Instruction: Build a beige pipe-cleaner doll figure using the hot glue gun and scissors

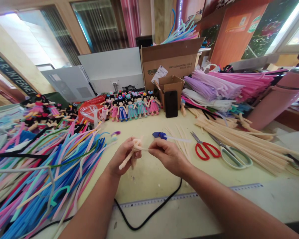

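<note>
Over the middle of the yellowish table (149, 179), my left hand (123, 157) is closed around a cream pipe cleaner (132, 152) that is bent into a knot or loop. One end of it hangs down below my fingers. My right hand (165, 154) pinches the other end of the same pipe cleaner, and a short taut stretch runs between the two hands. A blue-handled tool (160, 135) lies just beyond my right hand.
A big heap of coloured pipe cleaners (40, 172) fills the left. Red scissors (205, 149), green scissors (233, 156) and cream pipe cleaners (249, 142) lie at right. Small dolls (132, 108), a phone (170, 104) and cardboard boxes (171, 63) stand behind. A black cable (149, 215) and ruler (179, 197) lie near.
</note>
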A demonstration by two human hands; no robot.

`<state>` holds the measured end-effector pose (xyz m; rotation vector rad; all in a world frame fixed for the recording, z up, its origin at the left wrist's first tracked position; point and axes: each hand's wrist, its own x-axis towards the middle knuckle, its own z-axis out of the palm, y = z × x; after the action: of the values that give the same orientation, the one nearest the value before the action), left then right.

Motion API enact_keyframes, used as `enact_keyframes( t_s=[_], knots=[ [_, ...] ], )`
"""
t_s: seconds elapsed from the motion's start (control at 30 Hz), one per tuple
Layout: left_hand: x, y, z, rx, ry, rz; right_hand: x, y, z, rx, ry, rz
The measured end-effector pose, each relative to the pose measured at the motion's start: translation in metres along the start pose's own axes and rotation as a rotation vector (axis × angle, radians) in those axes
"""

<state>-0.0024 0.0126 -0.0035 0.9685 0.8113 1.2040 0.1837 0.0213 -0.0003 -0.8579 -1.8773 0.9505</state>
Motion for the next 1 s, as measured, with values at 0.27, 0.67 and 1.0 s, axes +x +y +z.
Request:
enact_keyframes(
  t_s=[0.27, 0.67, 1.0],
  knots=[
    [-0.003, -0.002, -0.007, -0.064, -0.126, -0.123, 0.003, 0.001, -0.004, 0.013, 0.001, 0.047],
    [-0.004, -0.002, -0.010, -0.027, -0.240, -0.196, 0.004, 0.007, -0.006, -0.003, 0.013, 0.029],
    [-0.004, -0.002, -0.017, -0.063, -0.302, -0.259, 0.004, 0.007, -0.007, -0.008, -0.018, 0.022]
  ],
)
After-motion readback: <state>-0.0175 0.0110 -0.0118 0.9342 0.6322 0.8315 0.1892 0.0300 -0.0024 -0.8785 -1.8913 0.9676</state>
